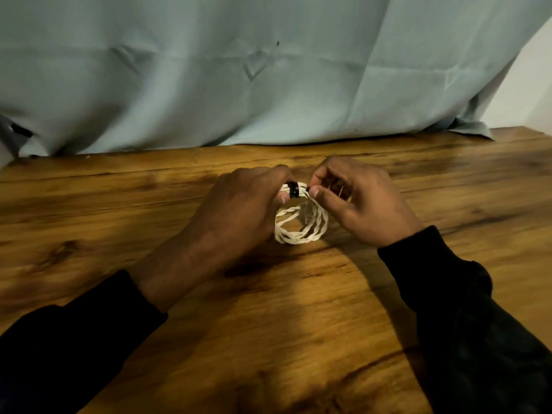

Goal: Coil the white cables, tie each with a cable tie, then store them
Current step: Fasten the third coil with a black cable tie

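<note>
White cable coil (300, 225), black tie (293, 189) pinched by both hands, mid-table.

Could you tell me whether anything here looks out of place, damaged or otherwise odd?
Nothing stands out. The white cable is coiled into loops over the wooden table, a black cable tie wraps its top, and the left hand and right hand pinch it there.

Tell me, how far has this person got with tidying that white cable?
Done: the white cable is already wound into a coil on the wooden table. In hand: a black cable tie wraps the top of the coil; the left hand holds it there while the right hand pinches beside it, apparently fastening it. Left: storing it; no container shows.
</note>
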